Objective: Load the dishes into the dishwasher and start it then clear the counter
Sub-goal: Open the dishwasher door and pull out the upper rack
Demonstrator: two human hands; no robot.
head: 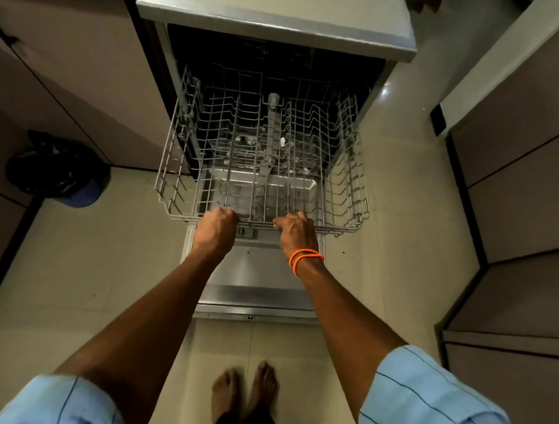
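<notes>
A person stood barefoot before the open dishwasher (275,27), its wire rack (261,141) drawn out above the lowered door (257,274). The left hand (215,230) and the right hand (296,232), an orange band (305,257) at its wrist, were each closed around the rack's front rail. The rack held no dishes. Stiff, light and open-meshed, it likely slides easily, and the front rail, gripped evenly either side of its middle, looked the soundest hold.
</notes>
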